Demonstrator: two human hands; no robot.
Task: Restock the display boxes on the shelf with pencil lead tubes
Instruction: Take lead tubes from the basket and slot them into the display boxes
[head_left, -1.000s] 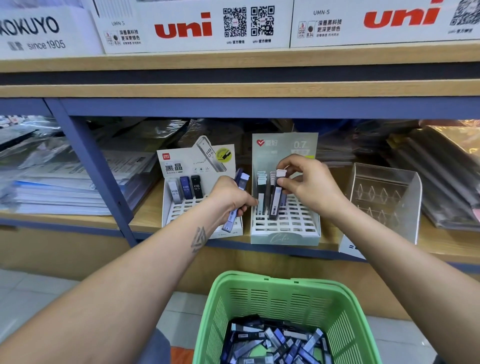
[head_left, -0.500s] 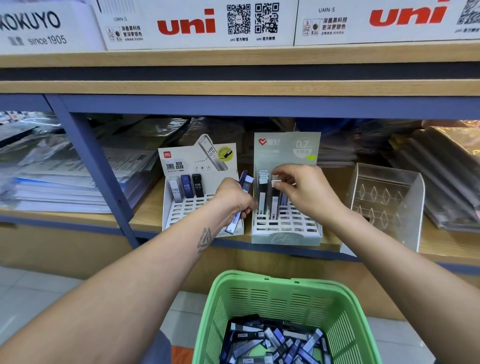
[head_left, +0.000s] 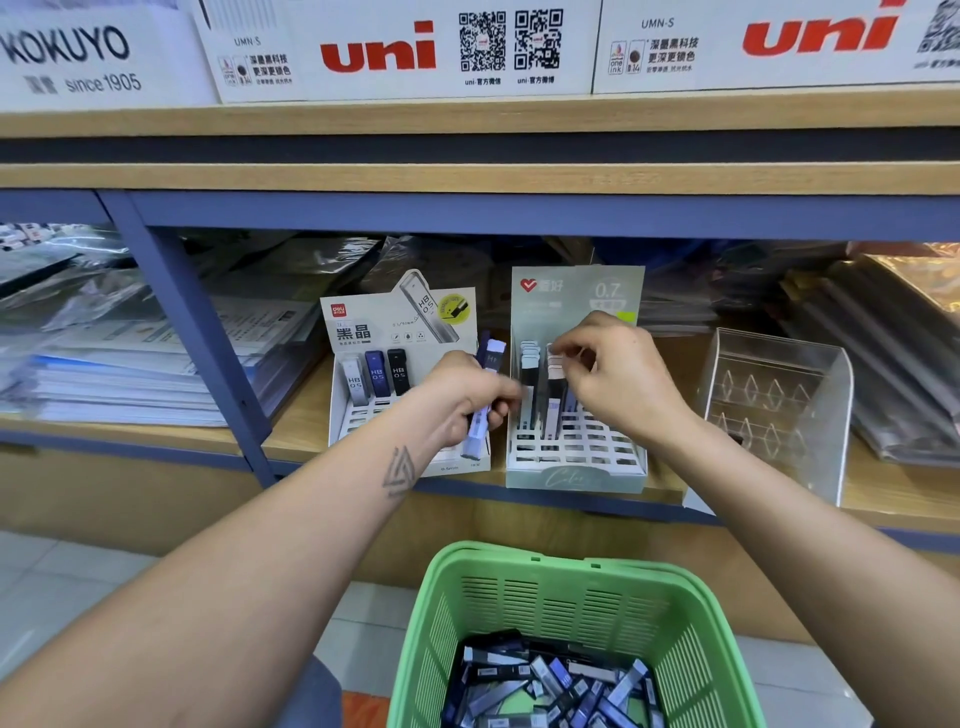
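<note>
Two display boxes stand on the shelf: a white HB 0.5 box (head_left: 363, 312) with three tubes in its back row, and a pale green 0.7 box (head_left: 574, 475) with several tubes upright in its back slots. My left hand (head_left: 462, 397) grips a few blue and white lead tubes (head_left: 487, 379) between the two boxes. My right hand (head_left: 621, 376) is over the 0.7 box, thumb and forefinger pinching the white cap of a tube (head_left: 555, 387) standing in a slot. A green basket (head_left: 571, 582) below holds several loose lead tubes (head_left: 550, 680).
A clear acrylic holder (head_left: 779, 395) stands right of the 0.7 box. Stacks of plastic-wrapped stationery (head_left: 130, 358) fill the shelf at left and at the right. A blue upright post (head_left: 202, 338) divides the shelf. Uni and Kokuyo cartons (head_left: 395, 52) sit above.
My right hand has lowered a tube into a back slot of the 0.7 box and still has its fingers at the cap. My left hand stays put with its tubes.
</note>
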